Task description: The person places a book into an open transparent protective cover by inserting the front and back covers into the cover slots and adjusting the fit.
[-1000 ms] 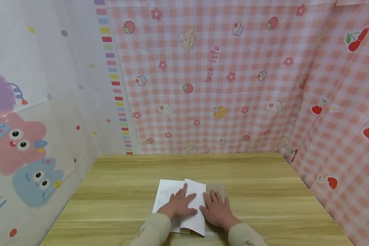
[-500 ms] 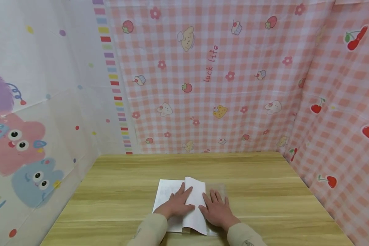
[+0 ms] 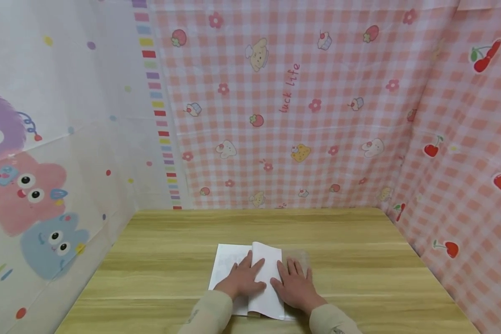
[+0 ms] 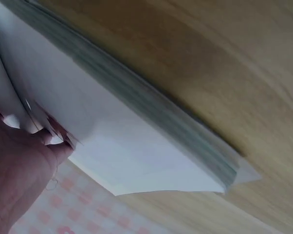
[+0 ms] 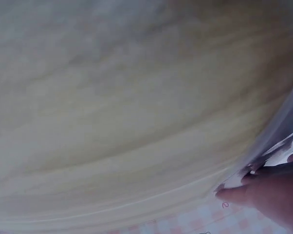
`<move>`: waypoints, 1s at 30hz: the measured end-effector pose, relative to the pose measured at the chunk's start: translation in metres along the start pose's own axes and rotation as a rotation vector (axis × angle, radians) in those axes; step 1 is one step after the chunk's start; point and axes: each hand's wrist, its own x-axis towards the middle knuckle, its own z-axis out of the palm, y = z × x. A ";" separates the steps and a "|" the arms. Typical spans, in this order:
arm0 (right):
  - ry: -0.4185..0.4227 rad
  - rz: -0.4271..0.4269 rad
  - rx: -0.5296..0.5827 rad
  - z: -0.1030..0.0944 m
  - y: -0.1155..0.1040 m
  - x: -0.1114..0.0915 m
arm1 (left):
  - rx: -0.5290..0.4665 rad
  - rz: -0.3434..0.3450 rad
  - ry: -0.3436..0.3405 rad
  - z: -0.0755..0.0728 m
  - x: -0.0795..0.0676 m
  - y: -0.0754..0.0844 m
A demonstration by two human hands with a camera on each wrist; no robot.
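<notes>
A white-paged book (image 3: 228, 255) lies open on the table, its thick stack of page edges (image 4: 151, 114) showing in the left wrist view. One white leaf (image 3: 269, 260) curves up along its middle. My left hand (image 3: 241, 280) rests spread over the book, fingertips and thumb on that leaf. To the right, a clear plastic sheet (image 3: 302, 256) sticks out past the leaf, and my right hand (image 3: 294, 285) lies flat over it, thumb and index finger at the leaf's edge. Clear plastic (image 4: 246, 173) also juts from the book's corner. Both palms are hidden from above.
The wood-grain tabletop (image 3: 171, 260) extends around the book on all sides. A pink checked cloth (image 3: 317, 176) hangs behind it and to the right; a white cartoon-print cloth (image 3: 117, 153) hangs at the left.
My left hand has shifted slightly left and back across the leaf, whose near edge sits a little farther right. The right hand stays in nearly the same spot.
</notes>
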 end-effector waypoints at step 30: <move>-0.004 0.027 0.022 -0.003 0.002 0.002 | -0.188 0.015 0.012 0.000 0.006 -0.002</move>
